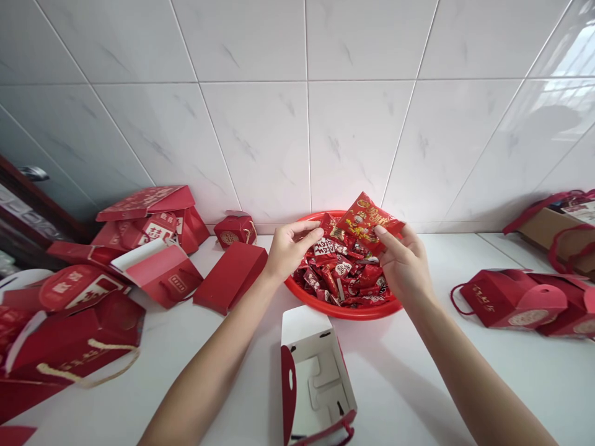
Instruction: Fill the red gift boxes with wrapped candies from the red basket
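My right hand (406, 260) pinches a flat red packet (365, 220) with gold print, held above the right side of a red basin (341, 313). The basin holds several red-wrapped sweets (344, 269). Over its left rim is my left hand (294, 248), thumb and forefinger close together; a small red wrapper shows beside the fingertips, and I cannot make out whether it is held. Below the basin stands an open red box (320, 390), white inside, with nothing in it.
On the left are piled red boxes (93, 334), a flat-topped red box (232, 277) and a small box (235, 229). Two closed red boxes (515, 300) and a brown-sided box (553, 238) stand at the right. A tiled wall (251, 142) rises behind.
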A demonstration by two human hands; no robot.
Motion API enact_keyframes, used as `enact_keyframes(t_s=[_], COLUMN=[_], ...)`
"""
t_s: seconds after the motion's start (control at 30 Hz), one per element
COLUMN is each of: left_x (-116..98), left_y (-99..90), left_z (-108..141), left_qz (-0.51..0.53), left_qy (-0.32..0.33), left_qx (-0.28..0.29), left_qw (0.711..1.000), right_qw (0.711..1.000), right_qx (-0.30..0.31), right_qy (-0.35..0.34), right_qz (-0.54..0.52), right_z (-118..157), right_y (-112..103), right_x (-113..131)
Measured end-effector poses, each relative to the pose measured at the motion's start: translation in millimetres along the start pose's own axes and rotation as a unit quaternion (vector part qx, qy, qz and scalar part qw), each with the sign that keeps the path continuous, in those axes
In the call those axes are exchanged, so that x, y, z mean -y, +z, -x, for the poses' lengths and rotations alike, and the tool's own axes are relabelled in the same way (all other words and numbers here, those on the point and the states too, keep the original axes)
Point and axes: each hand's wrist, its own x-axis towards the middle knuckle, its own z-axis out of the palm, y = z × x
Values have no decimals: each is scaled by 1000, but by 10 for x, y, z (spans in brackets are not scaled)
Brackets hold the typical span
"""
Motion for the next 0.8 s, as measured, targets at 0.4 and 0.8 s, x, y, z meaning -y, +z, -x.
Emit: enact_keyframes(t_s=[0.4,0.8], left_x=[-44,-138], left_y=[81,121], left_z=[47,111], left_qz=[-16,44], left_qy=[-6,-30], left_qx=[50,88], left_qw=[999,995], right_qw=[999,997], right_qx=[32,27], right_qy=[42,-8], right_qz=[-3,65], right_z=[64,134], right_y=[53,79], right_x=[4,-62])
